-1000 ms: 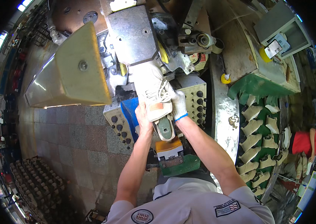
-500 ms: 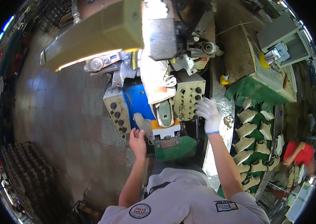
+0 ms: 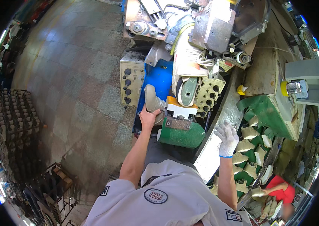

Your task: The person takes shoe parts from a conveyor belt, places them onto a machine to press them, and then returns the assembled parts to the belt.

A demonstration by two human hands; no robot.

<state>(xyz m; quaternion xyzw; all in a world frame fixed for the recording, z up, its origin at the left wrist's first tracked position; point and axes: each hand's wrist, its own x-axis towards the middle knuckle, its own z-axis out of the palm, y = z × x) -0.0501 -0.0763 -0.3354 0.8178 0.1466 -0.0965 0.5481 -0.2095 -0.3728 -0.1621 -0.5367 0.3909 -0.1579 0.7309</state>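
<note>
My bare left hand (image 3: 148, 117) is closed around a beige shoe upper (image 3: 151, 98), which stands with its toe end up beside the blue panel (image 3: 158, 77) of the machine. A whitish shoe upper with laces (image 3: 188, 60) is mounted in the machine, and the green shoe last (image 3: 188, 91) inside it shows at the heel end. Just below that is an orange and white support block (image 3: 182, 108). On the right, my white-gloved right hand (image 3: 227, 140) is over the metal ledge, its fingers loosely bent and apart with nothing visible in them.
Control boxes with black knobs (image 3: 128, 84) flank the machine, and a green padded roller (image 3: 182, 134) sits near my waist. To the right, several beige uppers (image 3: 243, 146) lie on a green conveyor. Further off, a person in red (image 3: 282, 191) handles uppers. Shoe racks (image 3: 14, 120) stand at left.
My left hand has gone from touching beside the beige upper to gripping it. My right hand has drawn back from the knobs toward the conveyor. The view has turned and shifted.
</note>
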